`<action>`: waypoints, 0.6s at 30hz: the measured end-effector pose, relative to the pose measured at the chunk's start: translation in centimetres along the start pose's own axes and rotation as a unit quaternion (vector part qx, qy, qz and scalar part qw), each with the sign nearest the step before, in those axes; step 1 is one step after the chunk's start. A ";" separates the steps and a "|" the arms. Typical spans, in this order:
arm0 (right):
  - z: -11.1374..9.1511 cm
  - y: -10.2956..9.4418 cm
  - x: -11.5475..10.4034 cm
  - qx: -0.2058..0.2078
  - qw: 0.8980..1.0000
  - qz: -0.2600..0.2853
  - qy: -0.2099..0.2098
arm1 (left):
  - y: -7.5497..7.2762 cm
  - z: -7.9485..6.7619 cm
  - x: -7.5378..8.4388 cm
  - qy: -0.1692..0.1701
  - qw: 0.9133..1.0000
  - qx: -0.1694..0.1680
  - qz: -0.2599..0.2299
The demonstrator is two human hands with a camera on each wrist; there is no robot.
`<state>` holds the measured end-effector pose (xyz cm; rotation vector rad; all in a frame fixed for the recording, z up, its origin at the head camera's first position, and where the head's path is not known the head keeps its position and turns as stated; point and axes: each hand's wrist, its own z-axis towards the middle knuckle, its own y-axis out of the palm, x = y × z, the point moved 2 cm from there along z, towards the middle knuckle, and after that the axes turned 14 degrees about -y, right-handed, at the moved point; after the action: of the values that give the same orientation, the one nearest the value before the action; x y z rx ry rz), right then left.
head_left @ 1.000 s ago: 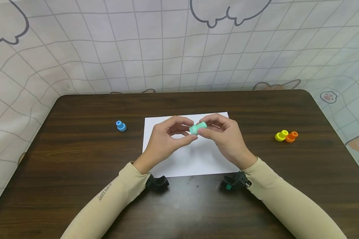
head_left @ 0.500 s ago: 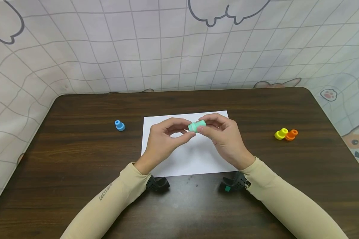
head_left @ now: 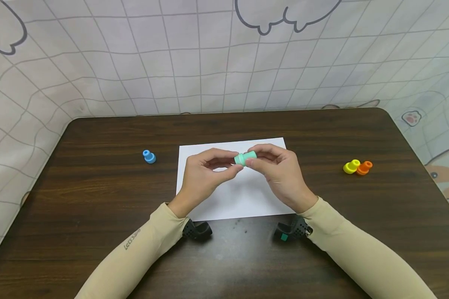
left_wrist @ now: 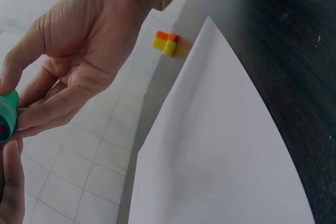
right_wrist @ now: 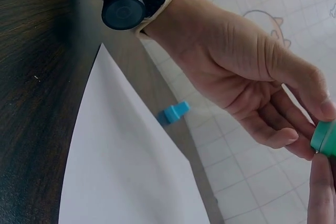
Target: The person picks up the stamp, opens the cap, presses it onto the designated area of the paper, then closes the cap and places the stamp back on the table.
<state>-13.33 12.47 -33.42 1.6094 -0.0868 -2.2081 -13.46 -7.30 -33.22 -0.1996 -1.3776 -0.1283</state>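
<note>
A small mint-green stamp [head_left: 245, 158], with a wide round base and a narrower handle, is held sideways above a white sheet of paper [head_left: 235, 199]. My left hand [head_left: 205, 172] pinches the base end between thumb and fingertips. From the other side, my right hand [head_left: 284, 170] grips the handle with thumb and curled fingers. The left wrist view looks across at the right hand [left_wrist: 89, 51] and at the stamp's end [left_wrist: 6, 121], dark with a red spot inside. In the right wrist view the left thumb presses on the green base [right_wrist: 324, 139].
A blue stamp-shaped piece [head_left: 149, 156] stands left of the paper. Over on the right, a yellow piece [head_left: 351, 166] and an orange piece [head_left: 364, 167] stand side by side. The dark wooden table [head_left: 97, 178] backs onto a grid-patterned cloth [head_left: 209, 58].
My left thumb has drawn back slightly along the stamp's base. Both hands keep their hold, and the head view has shifted a little.
</note>
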 end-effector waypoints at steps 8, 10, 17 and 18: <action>0.0 0.1 0.1 -0.019 0.999 -0.019 -0.026 | -0.1 0.1 -0.1 0.007 1.000 -0.008 -0.004; 0.0 0.1 0.1 -0.022 0.999 -0.023 -0.032 | -0.1 0.1 -0.1 0.010 1.000 -0.010 -0.011; -0.2 0.1 0.2 -0.020 0.998 -0.040 -0.040 | -0.1 0.0 -0.2 0.010 1.000 -0.015 -0.022; -0.2 0.1 0.3 -0.021 0.998 -0.042 -0.040 | -0.1 0.0 -0.2 0.008 1.000 -0.014 -0.023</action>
<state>-13.21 12.37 -33.69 1.5279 0.0050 -2.3237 -13.48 -7.38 -33.46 -0.1907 -1.3644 -0.1874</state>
